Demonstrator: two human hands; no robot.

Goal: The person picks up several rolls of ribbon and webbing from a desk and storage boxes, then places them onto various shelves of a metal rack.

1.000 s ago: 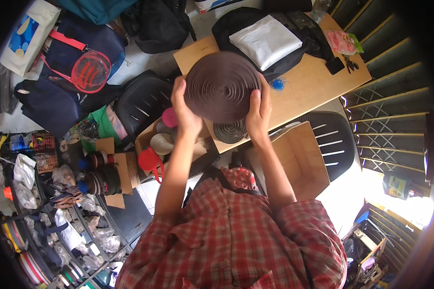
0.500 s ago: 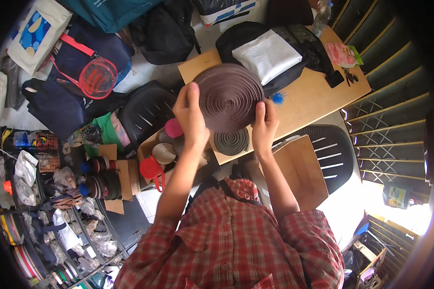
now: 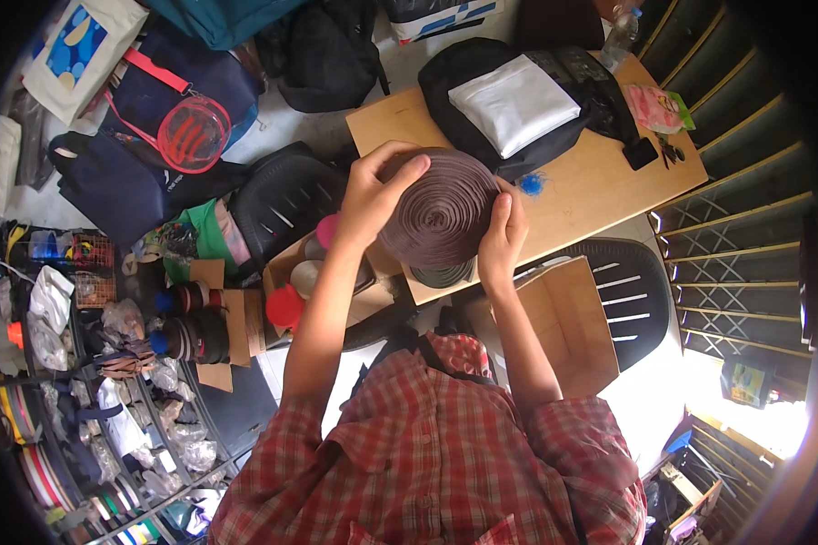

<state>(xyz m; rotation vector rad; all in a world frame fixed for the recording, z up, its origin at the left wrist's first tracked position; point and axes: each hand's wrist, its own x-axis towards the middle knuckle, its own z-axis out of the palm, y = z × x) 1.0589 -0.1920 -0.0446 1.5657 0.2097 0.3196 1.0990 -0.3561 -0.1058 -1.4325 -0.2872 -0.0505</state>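
Note:
Between my two hands is a large dark brown roll of flat webbing [image 3: 438,213], its spiral face turned up toward me. My left hand [image 3: 374,195] grips the roll's left rim, thumb lying over the top face. On the right rim my right hand [image 3: 503,236] holds on, its thumb along the edge and its other fingers mostly hidden behind. Below the brown roll, a smaller grey roll of webbing [image 3: 445,275] rests at the table's near corner, largely covered by it.
The wooden table [image 3: 573,213] carries a black bag with a folded white cloth [image 3: 515,104] on it. An open cardboard box [image 3: 568,327] sits on a black chair at right. Left stands another box with a red roll [image 3: 284,307]. Shelves of strap rolls [image 3: 41,472] fill the lower left.
The brown roll has come lower and nearer, now covering more of the grey roll. My left hand has shifted up around its upper left rim, thumb now across the face.

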